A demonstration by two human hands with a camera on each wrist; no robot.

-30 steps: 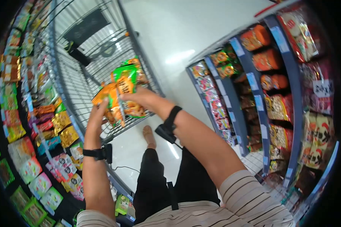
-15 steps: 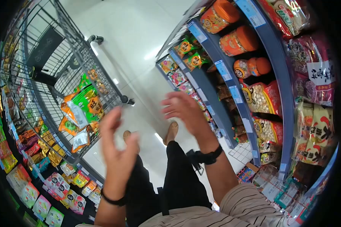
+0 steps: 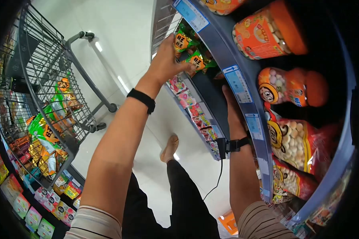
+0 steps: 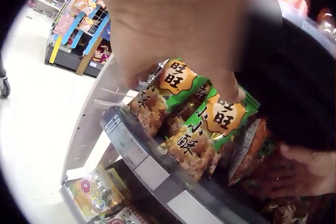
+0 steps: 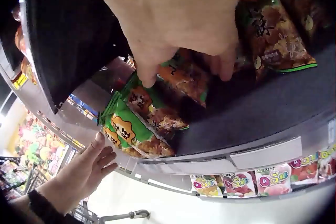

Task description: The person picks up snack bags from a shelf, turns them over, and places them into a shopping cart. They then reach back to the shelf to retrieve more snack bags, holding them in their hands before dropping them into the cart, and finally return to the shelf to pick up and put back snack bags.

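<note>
Over the green-and-orange snack packets [image 3: 196, 60] at the shelf's end, my left hand [image 3: 165, 59] spreads its thumb and fingers; the left wrist view has its thumb at the top of one packet [image 4: 197, 134] and its fingers by another [image 4: 152, 103]. Deeper on the same shelf is my right hand [image 3: 232, 105], partly hidden by the shelf above in the head view. The right wrist view shows that hand [image 5: 181, 24] over a brown packet [image 5: 184, 77], thumb and fingertips apart on either side. Whether its fingertips touch the packet is unclear.
A wire cart [image 3: 73, 89] holding snack packets stands at the left. Orange-lidded jars [image 3: 263, 34] and bagged sweets [image 3: 293, 141] fill the shelving at the right. Small pink and red packets [image 3: 195, 111] line a lower shelf. More packaged goods [image 3: 48, 199] are at lower left.
Both hands have moved from in front of the body to the shelf on the right. Earlier they held packets over the cart, then let go; those packets lie in the cart, now farther left.
</note>
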